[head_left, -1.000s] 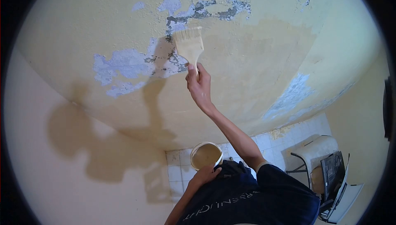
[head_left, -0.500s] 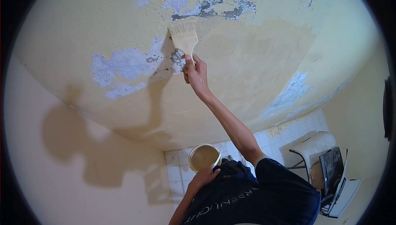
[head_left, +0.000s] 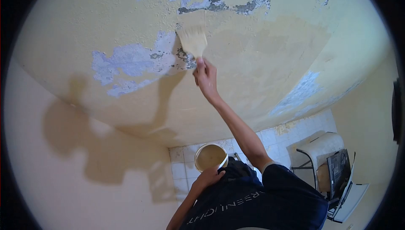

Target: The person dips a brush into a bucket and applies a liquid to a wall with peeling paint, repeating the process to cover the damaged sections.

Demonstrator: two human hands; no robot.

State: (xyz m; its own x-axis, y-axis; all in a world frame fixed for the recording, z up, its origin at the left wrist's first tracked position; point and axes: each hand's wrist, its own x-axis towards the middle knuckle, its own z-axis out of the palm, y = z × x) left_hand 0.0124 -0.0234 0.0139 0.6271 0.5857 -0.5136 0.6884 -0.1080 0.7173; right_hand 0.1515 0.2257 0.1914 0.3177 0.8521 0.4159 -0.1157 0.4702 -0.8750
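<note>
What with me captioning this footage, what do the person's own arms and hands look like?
The right hand and left hand are ungloved. The right arm has a short, dark navy sleeve with a lighter edge. The left forearm is bare, its sleeve not visible.

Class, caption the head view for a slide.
Right hand holds a brush to the peeling wall; left hand at the bucket.
</note>
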